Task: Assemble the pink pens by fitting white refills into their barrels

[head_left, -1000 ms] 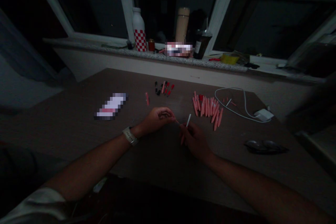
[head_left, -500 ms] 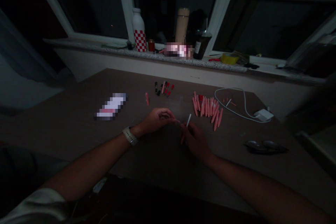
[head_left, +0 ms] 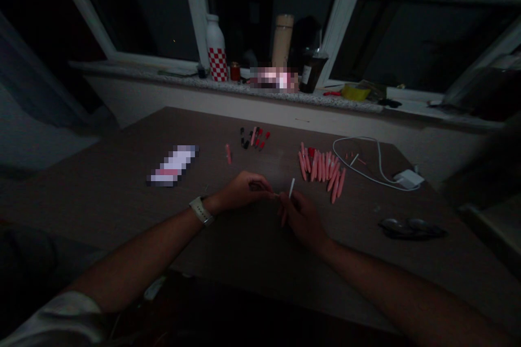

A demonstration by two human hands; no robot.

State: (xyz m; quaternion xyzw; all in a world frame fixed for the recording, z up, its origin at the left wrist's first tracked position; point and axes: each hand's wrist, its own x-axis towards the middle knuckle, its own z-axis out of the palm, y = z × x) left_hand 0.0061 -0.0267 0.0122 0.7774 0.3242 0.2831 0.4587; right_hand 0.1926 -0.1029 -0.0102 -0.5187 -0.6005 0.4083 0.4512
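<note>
Closed, both grips: my left hand (head_left: 244,191) pinches a small pink piece (head_left: 277,194) at its fingertips (too dim to see it well), just beside my right hand (head_left: 303,218), which holds a slim white stick (head_left: 292,187) upright. On the tabletop (head_left: 228,244), pink tubes (head_left: 321,173) lie bunched to the right of my hands, with small red-and-black parts (head_left: 254,137) farther ahead and a white charger cable (head_left: 366,165) beyond the tubes.

Thin pink piece (head_left: 275,194) — half hidden, too small to name
</note>
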